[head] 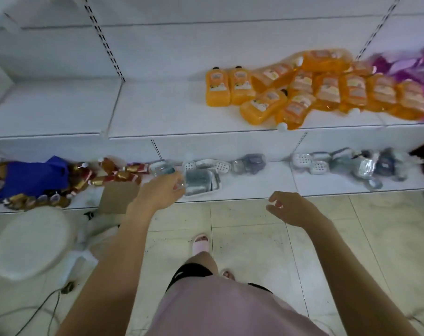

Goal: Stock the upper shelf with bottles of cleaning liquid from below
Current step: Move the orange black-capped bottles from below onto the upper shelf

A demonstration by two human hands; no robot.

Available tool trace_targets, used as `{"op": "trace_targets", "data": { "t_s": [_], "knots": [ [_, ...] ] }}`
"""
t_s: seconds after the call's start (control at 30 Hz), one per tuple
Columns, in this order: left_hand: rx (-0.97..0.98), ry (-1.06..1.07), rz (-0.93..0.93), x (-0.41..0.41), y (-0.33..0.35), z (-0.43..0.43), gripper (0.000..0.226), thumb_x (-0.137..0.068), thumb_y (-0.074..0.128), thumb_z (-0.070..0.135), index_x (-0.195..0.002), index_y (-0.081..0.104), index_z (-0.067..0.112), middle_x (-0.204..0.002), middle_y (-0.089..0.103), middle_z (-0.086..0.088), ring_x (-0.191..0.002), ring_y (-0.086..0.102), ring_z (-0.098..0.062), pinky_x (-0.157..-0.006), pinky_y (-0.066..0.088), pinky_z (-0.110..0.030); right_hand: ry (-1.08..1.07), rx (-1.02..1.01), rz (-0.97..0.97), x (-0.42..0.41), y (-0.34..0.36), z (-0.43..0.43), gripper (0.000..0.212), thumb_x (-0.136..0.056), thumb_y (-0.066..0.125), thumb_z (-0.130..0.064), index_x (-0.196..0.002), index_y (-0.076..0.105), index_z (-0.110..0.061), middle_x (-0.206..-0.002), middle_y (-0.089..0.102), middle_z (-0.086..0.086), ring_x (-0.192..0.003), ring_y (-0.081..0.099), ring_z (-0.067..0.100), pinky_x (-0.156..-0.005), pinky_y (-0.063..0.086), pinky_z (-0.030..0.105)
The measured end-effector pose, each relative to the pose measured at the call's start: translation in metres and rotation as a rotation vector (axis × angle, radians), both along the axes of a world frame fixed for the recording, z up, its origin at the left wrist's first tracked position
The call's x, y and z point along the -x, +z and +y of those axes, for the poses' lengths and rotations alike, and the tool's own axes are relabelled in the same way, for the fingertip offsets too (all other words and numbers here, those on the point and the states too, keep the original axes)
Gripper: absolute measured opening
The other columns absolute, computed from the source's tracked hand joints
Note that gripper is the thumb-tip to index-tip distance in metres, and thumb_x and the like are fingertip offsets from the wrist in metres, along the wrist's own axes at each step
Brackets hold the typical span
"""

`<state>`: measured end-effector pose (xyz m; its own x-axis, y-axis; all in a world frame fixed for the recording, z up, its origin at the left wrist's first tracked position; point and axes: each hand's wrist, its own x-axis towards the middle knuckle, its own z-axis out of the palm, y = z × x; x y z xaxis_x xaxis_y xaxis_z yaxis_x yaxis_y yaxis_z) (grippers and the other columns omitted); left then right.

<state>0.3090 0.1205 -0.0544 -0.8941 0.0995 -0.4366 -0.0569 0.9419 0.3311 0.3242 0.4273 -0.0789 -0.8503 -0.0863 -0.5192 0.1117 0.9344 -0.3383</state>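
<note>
Several orange bottles of cleaning liquid (303,93) are on the upper shelf (157,117); two stand upright at the left of the group and the others lie in a heap. On the lower shelf (254,187), a pile of brown bottles (113,174) lies at the left. A small clear bottle with teal liquid (162,169) lies beside them. My left hand (161,190) reaches onto the lower shelf just below that clear bottle, fingertips against something clear and blurred. My right hand (288,209) hovers over the floor in front of the shelf, fingers loosely apart and holding nothing.
A blue bag (33,177) lies on the brown bottles. White soap dishes and grey wrapped packs (201,180) fill the lower shelf's middle and right. Purple packs (410,69) sit at the upper right. A white round stool (33,241), a cardboard piece (118,197) and cables are on the tiled floor.
</note>
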Motion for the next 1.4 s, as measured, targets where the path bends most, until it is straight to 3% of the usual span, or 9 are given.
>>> {"op": "trace_targets", "data": {
  "t_s": [0.23, 0.33, 0.53, 0.77, 0.93, 1.03, 1.1, 1.27, 1.4],
  "knots": [
    [-0.056, 0.031, -0.233, 0.008, -0.030, 0.013, 0.041, -0.093, 0.050, 0.038, -0.130, 0.043, 0.021, -0.127, 0.056, -0.003, -0.109, 0.055, -0.019, -0.091, 0.046, -0.033, -0.091, 0.007, -0.090, 0.000, -0.019, 0.029, 0.035, -0.092, 0.050, -0.036, -0.121, 0.053, -0.016, -0.111, 0.063, 0.003, -0.105, 0.057, 0.020, -0.091, 0.044, 0.033],
    [-0.086, 0.033, -0.182, 0.042, -0.024, 0.020, 0.041, -0.094, 0.051, 0.033, -0.132, 0.043, 0.019, -0.127, 0.055, 0.000, -0.104, 0.055, -0.017, -0.084, 0.047, -0.032, -0.121, 0.021, -0.076, 0.024, -0.019, 0.037, 0.035, -0.092, 0.051, -0.036, -0.121, 0.054, -0.016, -0.113, 0.064, 0.004, -0.106, 0.057, 0.019, -0.091, 0.044, 0.033],
    [-0.127, 0.047, -0.008, 0.138, -0.013, 0.036, 0.039, -0.092, 0.053, 0.032, -0.128, 0.047, 0.017, -0.122, 0.060, -0.006, -0.103, 0.059, -0.024, -0.091, 0.048, -0.039, -0.175, 0.064, 0.049, 0.098, -0.004, 0.045, 0.035, -0.091, 0.052, -0.038, -0.120, 0.054, -0.020, -0.115, 0.062, 0.002, -0.102, 0.058, 0.019, -0.088, 0.046, 0.033],
    [0.007, -0.016, 0.239, 0.239, 0.000, 0.063, 0.037, -0.093, 0.050, 0.036, -0.125, 0.049, 0.018, -0.119, 0.060, -0.005, -0.105, 0.058, -0.026, -0.086, 0.046, -0.039, -0.166, 0.070, 0.302, 0.191, 0.025, 0.040, 0.032, -0.092, 0.051, -0.035, -0.118, 0.056, -0.018, -0.113, 0.063, 0.002, -0.101, 0.058, 0.020, -0.082, 0.044, 0.031],
    [-0.028, 0.108, 0.315, 0.309, -0.013, 0.076, 0.046, -0.095, 0.045, 0.037, -0.139, 0.037, 0.024, -0.132, 0.040, -0.020, -0.116, 0.047, -0.038, -0.093, 0.043, -0.047, -0.063, 0.061, 0.395, 0.254, 0.031, 0.032, 0.039, -0.092, 0.050, -0.032, -0.129, 0.050, -0.018, -0.124, 0.056, 0.008, -0.108, 0.055, 0.026, -0.081, 0.045, 0.033],
    [-0.023, 0.160, 0.188, 0.341, -0.027, 0.086, 0.053, -0.095, 0.034, 0.053, -0.144, 0.020, 0.041, -0.153, 0.011, -0.012, -0.136, 0.025, -0.037, -0.106, 0.030, -0.051, 0.031, 0.016, 0.347, 0.279, 0.026, 0.029, 0.044, -0.093, 0.049, -0.033, -0.134, 0.044, -0.020, -0.136, 0.045, 0.009, -0.119, 0.048, 0.029, -0.090, 0.044, 0.039],
    [0.006, 0.125, 0.104, 0.350, -0.039, 0.088, 0.056, -0.095, 0.029, 0.054, -0.146, 0.012, 0.041, -0.157, -0.002, -0.005, -0.142, 0.012, -0.035, -0.112, 0.022, -0.053, 0.076, 0.000, 0.338, 0.290, 0.021, 0.029, 0.044, -0.092, 0.050, -0.034, -0.134, 0.044, -0.021, -0.139, 0.042, 0.009, -0.125, 0.043, 0.029, -0.093, 0.043, 0.040],
    [-0.124, 0.144, 0.098, 0.335, -0.058, 0.085, 0.058, -0.095, 0.037, 0.049, -0.147, 0.020, 0.031, -0.158, -0.007, -0.001, -0.143, 0.019, -0.029, -0.112, 0.027, -0.047, 0.165, -0.176, 0.252, 0.306, 0.009, 0.023, 0.054, -0.091, 0.041, -0.052, -0.138, 0.034, -0.027, -0.146, 0.031, 0.012, -0.131, 0.030, 0.041, -0.101, 0.035, 0.050],
    [-0.150, 0.158, 0.152, 0.317, -0.061, 0.063, 0.055, -0.093, 0.045, 0.045, -0.144, 0.029, 0.030, -0.158, -0.001, 0.002, -0.141, 0.024, -0.027, -0.111, 0.031, -0.045, 0.177, -0.236, 0.236, 0.306, 0.001, 0.011, 0.060, -0.089, 0.040, -0.057, -0.139, 0.033, -0.024, -0.146, 0.027, 0.015, -0.128, 0.030, 0.045, -0.100, 0.035, 0.048]
  ]
}}
